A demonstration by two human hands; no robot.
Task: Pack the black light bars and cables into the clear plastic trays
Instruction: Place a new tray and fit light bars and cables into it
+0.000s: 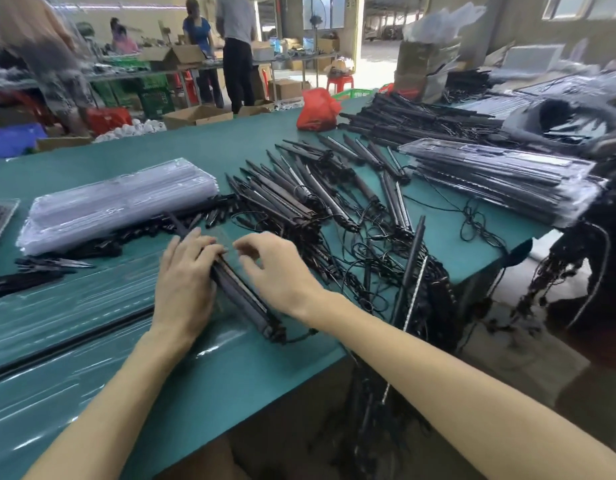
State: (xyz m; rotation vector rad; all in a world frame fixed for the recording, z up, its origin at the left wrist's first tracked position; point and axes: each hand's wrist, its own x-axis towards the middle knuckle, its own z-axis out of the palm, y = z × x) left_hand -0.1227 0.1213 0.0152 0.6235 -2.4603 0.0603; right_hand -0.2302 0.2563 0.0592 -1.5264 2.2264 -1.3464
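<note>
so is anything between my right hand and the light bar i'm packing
Nothing visible. The right hand hovers just right of the light bar with only a bare gap between them. The left hand rests flat on the bar's far part. The loose bars and cables lie farther right, outside that gap.

Black light bars (245, 296), teal table (230, 372)

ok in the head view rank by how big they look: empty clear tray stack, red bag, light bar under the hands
1. empty clear tray stack
2. light bar: long but thin, and nearest the camera, so unsure against the bag
3. red bag, farther away
</note>
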